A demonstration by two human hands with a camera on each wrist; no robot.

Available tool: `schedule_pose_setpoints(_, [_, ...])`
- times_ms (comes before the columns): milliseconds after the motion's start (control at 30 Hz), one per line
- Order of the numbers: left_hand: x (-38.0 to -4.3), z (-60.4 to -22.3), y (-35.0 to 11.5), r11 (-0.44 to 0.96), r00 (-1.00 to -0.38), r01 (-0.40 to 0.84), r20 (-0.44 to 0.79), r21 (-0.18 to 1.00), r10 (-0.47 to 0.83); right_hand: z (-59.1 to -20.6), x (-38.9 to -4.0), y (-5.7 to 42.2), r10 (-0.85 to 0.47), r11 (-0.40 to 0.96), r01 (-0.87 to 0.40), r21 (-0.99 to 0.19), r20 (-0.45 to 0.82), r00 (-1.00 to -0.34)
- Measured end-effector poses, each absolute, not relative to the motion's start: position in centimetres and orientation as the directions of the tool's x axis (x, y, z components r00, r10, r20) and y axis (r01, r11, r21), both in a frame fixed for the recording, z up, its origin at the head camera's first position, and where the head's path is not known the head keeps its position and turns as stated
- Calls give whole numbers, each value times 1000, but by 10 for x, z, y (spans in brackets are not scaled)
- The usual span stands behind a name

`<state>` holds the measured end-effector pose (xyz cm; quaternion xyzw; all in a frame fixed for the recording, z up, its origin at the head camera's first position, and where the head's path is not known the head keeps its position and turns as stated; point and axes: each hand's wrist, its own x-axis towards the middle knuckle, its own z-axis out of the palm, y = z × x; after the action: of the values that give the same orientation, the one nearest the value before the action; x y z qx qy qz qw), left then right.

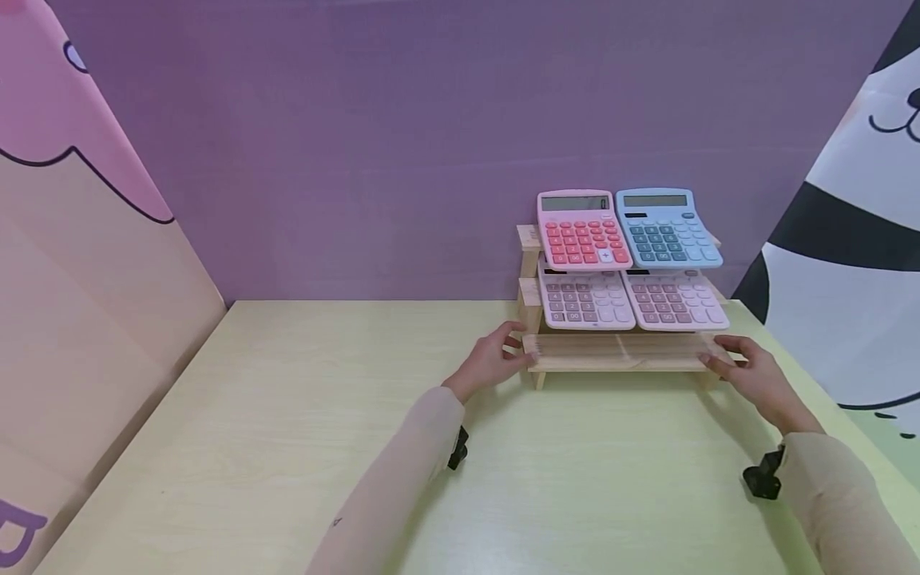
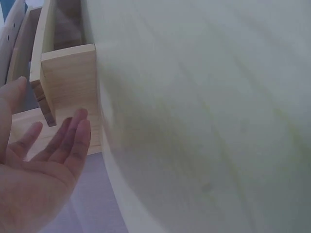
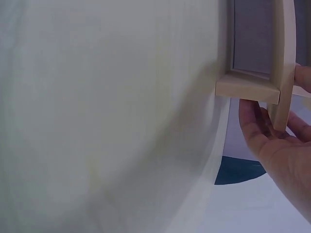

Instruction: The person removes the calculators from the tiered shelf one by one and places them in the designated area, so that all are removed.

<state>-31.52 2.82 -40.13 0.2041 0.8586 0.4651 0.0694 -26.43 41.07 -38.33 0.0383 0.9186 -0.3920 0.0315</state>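
Grips wooden rack (image 1: 618, 349) with right hand (image 1: 765, 385); spreads left hand (image 1: 487, 366), unclenched, about its left end. Shows calculator keys (image 1: 579, 243) only from head.

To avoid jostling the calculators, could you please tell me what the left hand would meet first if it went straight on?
The left hand would probably first meet the left end of the wooden bottom shelf; whether they touch is hard to judge.
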Motion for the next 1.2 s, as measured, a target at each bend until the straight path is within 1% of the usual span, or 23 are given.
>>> schedule_pose_setpoints(233, [-321, -408, 31, 447, -885, 282, 51, 849, 462, -383, -264, 410, 28, 683, 81, -726, -85, -996])
schedule_pose_setpoints(467, [-322, -410, 32, 412, -874, 288, 62, 865, 482, -384, -265, 412, 10, 700, 63, -711, -79, -997])
schedule_pose_setpoints(933, [-319, -406, 30, 367, -890, 230, 41, 901, 455, -380, -267, 411, -20, 693, 60, -719, -103, -995])
schedule_pose_setpoints(1200, [-314, -403, 31, 342, -877, 249, 60, 906, 478, -382, -268, 412, -1, 681, 52, -731, -72, -997])
